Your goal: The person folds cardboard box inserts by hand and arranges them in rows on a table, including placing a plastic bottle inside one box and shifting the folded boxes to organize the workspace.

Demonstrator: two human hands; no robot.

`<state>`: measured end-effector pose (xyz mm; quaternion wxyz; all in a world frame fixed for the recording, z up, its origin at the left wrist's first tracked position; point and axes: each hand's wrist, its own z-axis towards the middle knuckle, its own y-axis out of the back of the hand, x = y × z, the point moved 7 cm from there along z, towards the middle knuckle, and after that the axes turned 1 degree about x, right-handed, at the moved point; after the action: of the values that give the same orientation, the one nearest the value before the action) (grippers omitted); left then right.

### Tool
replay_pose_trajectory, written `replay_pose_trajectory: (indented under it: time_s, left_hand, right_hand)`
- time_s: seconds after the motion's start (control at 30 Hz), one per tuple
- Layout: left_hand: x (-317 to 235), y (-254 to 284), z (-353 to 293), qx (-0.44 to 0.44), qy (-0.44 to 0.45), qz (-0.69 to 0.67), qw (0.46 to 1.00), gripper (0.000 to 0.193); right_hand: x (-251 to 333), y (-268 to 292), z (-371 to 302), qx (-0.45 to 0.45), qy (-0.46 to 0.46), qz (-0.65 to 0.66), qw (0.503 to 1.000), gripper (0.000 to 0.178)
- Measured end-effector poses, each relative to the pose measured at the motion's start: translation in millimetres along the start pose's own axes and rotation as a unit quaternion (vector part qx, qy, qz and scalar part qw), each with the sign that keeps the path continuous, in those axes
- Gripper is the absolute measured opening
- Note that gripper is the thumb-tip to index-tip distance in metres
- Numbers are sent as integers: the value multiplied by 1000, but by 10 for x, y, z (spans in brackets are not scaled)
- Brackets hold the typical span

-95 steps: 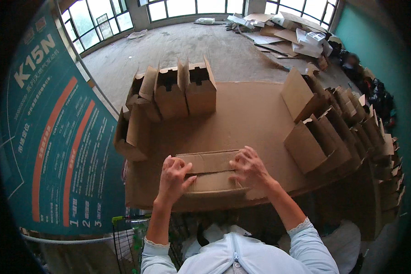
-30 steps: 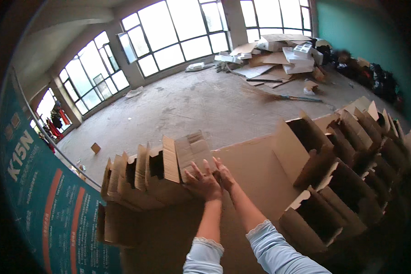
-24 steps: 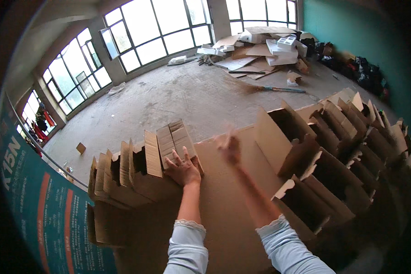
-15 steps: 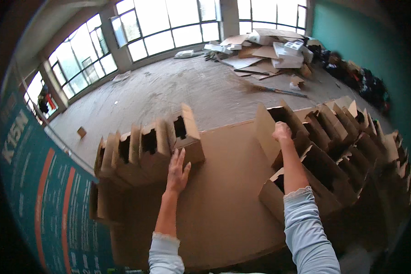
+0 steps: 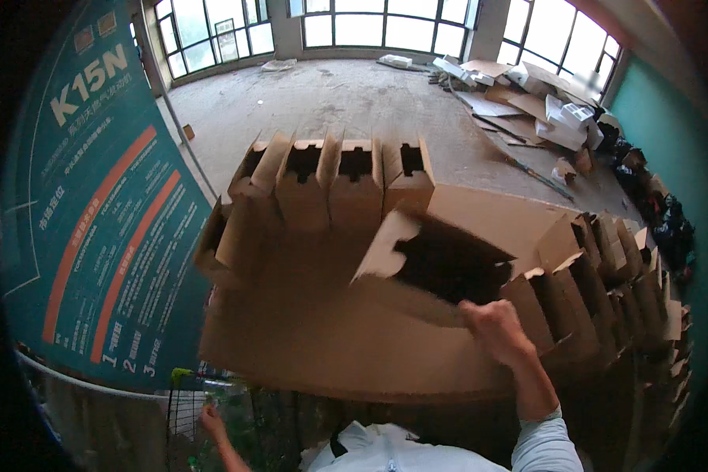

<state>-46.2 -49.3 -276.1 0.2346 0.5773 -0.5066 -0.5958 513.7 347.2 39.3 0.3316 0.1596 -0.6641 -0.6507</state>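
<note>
My right hand [image 5: 495,334] grips the near right edge of an open-topped brown cardboard box [image 5: 417,293]. The box is tilted and slightly blurred above the cardboard-covered table [image 5: 291,334], its dark inside showing. Low at the left, past the table's near edge, my left hand [image 5: 211,422] has its fingers curled beside a wire basket [image 5: 182,405] with clear green items [image 5: 232,417] near it. Whatever those fingers hold, if anything, is too small to make out. Several open boxes [image 5: 303,200] stand in a row at the table's far left.
More open boxes [image 5: 578,295] crowd the table's right side. A tall teal printed banner [image 5: 94,236] stands at the left. Beyond the table, flattened cardboard and white foam [image 5: 535,106] lie heaped on the floor, with black bags [image 5: 669,216] along the green wall.
My right hand has lifted a box from the right group and brought it toward the middle. My left hand has left the left row and dropped beside the wire basket. The view has turned.
</note>
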Motion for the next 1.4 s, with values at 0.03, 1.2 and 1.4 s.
replay_pose_trajectory:
  time_s: [0.03,1.2,1.4]
  left_hand:
    - [432,-199,87,42,28,88,995,24]
    - [1633,-1367,-562,190,70,43,978,65]
    - [1220,110,-226,160,126,-545,814,74]
  right_hand:
    - [203,-169,-56,30,19,21,999,15]
    - [1375,-652,-181,57,69,-145,985,18]
    - [1083,-525,-243,-16,100,-90,991,15]
